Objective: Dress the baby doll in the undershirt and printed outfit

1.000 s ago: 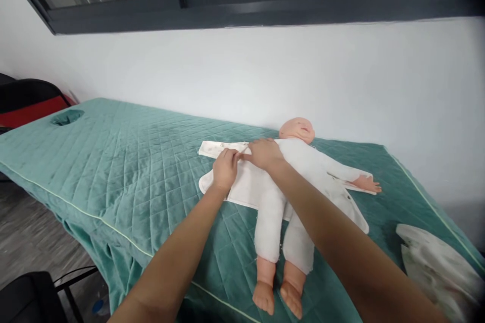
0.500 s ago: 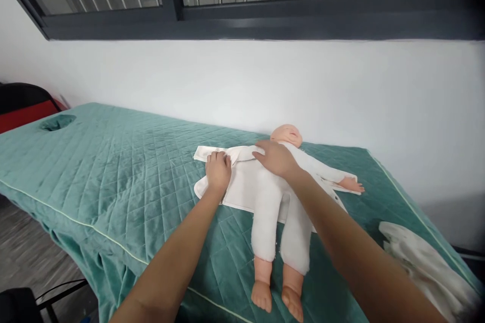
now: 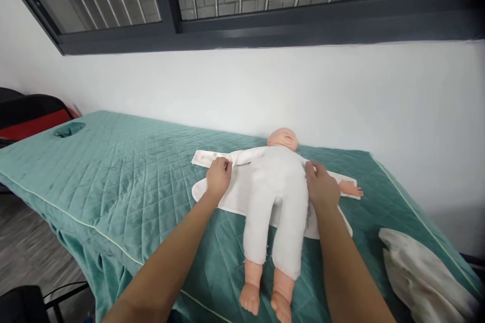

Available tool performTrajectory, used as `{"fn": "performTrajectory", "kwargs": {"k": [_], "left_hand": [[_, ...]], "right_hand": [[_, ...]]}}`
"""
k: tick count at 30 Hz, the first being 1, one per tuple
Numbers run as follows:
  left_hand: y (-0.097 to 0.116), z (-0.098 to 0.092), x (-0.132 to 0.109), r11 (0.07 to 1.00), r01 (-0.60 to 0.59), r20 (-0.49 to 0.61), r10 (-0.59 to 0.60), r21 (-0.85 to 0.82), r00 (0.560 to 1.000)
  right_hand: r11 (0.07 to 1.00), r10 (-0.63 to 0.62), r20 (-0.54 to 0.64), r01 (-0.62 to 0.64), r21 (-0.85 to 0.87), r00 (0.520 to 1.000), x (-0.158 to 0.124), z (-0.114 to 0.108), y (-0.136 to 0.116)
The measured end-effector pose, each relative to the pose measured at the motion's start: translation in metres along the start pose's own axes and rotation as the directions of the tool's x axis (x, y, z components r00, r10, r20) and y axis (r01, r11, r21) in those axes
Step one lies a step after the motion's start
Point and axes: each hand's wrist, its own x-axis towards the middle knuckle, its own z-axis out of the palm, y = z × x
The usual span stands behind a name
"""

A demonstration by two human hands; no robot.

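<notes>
A baby doll with a white cloth body lies on its back on a green quilted table, head toward the wall. Under it is spread a white garment, its sleeves stretched out left and right. My left hand rests on the garment's left sleeve near the doll's shoulder, fingers curled down onto the fabric. My right hand lies against the doll's right side, fingers pressed on the garment there. The doll's bare hand pokes out beyond my right hand.
A crumpled white cloth lies at the table's right end. The table has a face hole at the far left. A white wall and dark window frame run behind. A black and red chair stands at left.
My right hand has moved from the doll's left shoulder across its chest to its right side. The left hand stayed on the left sleeve. The view shifted slightly.
</notes>
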Motion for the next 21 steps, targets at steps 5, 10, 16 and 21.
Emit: {"fn": "performTrajectory", "kwargs": {"k": [5, 10, 16, 21], "left_hand": [[0.032, 0.008, 0.006, 0.953, 0.039, 0.06, -0.021, -0.302, 0.998], [0.068, 0.019, 0.029, 0.856, 0.152, 0.179, -0.071, -0.494, 0.981], [0.106, 0.002, 0.059, 0.861, 0.09, 0.21, 0.02, -0.5, 0.978], [0.135, -0.008, 0.056, 0.928, -0.075, 0.283, 0.186, -0.364, 0.941]], "right_hand": [[0.954, -0.101, 0.034, 0.087, 0.288, 0.994, 0.003, 0.008, 0.007], [0.88, -0.222, 0.073, 0.168, 0.445, 0.972, -0.002, 0.018, 0.009], [0.811, -0.473, 0.171, 0.351, 0.468, 0.864, -0.016, 0.027, -0.002], [0.78, -0.553, 0.338, 0.331, 0.532, 0.762, -0.023, 0.042, -0.004]]}}
